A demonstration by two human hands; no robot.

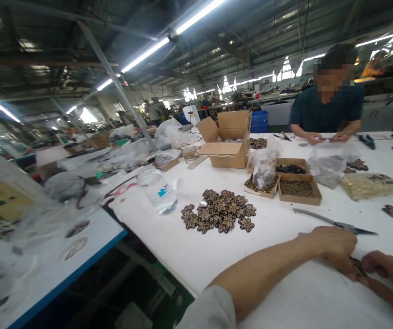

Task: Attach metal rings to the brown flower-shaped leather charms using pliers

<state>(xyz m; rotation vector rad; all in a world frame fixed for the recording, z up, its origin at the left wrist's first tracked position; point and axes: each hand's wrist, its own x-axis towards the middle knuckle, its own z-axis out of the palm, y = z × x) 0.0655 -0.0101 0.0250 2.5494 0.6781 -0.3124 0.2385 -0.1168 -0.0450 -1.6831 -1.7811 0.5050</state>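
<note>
At the lower right, my left hand (338,249) is closed on a small dark-and-tan patterned piece (356,267), with its arm stretched across the white table. My right hand (390,274) meets it from the right, thumb and fingers closed on the same piece. Most of that piece is hidden by the fingers. Just beyond the left hand lies a pointed hand tool (340,224) with grey handles, perhaps pliers. Left of the hands, a pile of flower-shaped patterned patches (222,212) rests on the table.
Small cardboard trays (301,201) hold brass-coloured and black bits. Behind are an open carton (230,153) and plastic bags (331,162). A clear bottle (158,192) tilts near the table's left edge. Across the table a co-worker (329,105) handles a clear bag.
</note>
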